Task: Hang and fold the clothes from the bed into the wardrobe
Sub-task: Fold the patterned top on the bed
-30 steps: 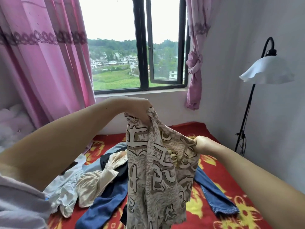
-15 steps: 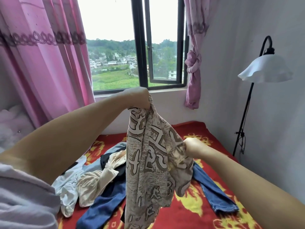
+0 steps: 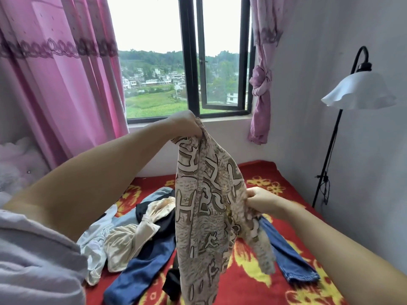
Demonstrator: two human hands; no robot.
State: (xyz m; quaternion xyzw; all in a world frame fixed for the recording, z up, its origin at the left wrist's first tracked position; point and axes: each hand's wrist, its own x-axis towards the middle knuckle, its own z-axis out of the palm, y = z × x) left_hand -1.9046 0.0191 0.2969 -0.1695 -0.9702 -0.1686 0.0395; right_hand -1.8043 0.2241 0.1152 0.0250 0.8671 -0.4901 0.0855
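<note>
With our left hand (image 3: 187, 125) pinching the shirt (image 3: 206, 208) high and right hand (image 3: 261, 200) gripping its edge (both closed on cloth), we should find the shoulders before hanging.

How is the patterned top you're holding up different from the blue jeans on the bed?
The patterned top hangs in the air, gripped by the left hand at its upper edge and the right hand at its side; the blue jeans lie flat on the red blanket, untouched. The top is beige with brown and white shapes; the jeans are plain dark blue. Both are clothes not yet put away.
</note>
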